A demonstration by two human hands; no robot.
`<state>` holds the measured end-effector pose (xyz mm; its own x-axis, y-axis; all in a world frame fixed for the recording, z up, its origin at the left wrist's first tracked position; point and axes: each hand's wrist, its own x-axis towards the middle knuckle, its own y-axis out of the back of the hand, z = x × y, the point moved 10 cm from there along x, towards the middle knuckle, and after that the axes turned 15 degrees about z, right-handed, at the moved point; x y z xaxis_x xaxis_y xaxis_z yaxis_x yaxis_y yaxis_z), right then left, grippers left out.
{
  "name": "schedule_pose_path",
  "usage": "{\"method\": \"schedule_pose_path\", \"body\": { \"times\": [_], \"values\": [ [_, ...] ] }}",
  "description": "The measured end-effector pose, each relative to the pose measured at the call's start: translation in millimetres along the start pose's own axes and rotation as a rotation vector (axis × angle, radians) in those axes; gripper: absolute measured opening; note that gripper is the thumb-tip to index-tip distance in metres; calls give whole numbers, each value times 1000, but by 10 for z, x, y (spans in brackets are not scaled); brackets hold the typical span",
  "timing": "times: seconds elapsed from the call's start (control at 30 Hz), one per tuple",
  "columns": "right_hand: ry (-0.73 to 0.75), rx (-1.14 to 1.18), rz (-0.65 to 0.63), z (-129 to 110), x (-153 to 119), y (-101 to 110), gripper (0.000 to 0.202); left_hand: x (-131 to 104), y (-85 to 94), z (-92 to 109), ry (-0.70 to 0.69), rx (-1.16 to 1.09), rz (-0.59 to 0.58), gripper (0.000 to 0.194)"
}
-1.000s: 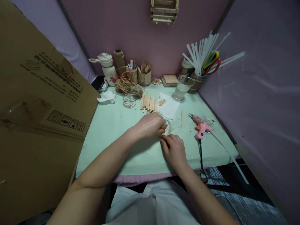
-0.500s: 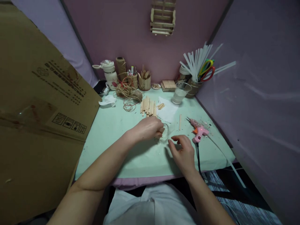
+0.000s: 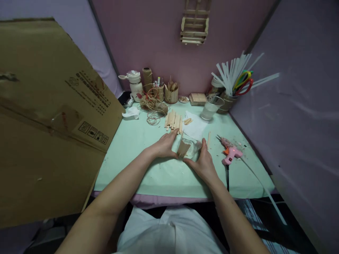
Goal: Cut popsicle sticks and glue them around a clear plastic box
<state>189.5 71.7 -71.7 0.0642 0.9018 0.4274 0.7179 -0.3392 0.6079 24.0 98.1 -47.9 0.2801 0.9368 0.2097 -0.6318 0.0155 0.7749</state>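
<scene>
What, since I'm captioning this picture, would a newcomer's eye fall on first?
Probably the big printed cardboard box filling the left side. Then the pink glue gun lying at the right of the green table, with white strips fanning behind it. At the centre, the left hand and right hand curve around a clear container with a brown patch.

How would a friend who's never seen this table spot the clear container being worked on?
Find the pale green tabletop and look near its middle. There, held between the left hand and the right hand, is the clear container. Unlike the clear cup standing farther back, it has a flat brown patch on its left side.
</scene>
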Motion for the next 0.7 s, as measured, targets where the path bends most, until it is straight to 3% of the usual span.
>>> {"method": "schedule_pose_path", "body": {
  "times": [0.23, 0.5, 0.7],
  "values": [
    [39, -53, 40, -70, 46, -12, 118, 136, -210, -3, -23, -43, -62, 130],
    [94, -72, 69, -64, 45, -12, 103, 149, -218, -9, -60, -53, -54, 123],
    [98, -73, 45, -71, 45, -35, 106, 153, -235, -12, -52, -38, -68, 119]
  ]
}}
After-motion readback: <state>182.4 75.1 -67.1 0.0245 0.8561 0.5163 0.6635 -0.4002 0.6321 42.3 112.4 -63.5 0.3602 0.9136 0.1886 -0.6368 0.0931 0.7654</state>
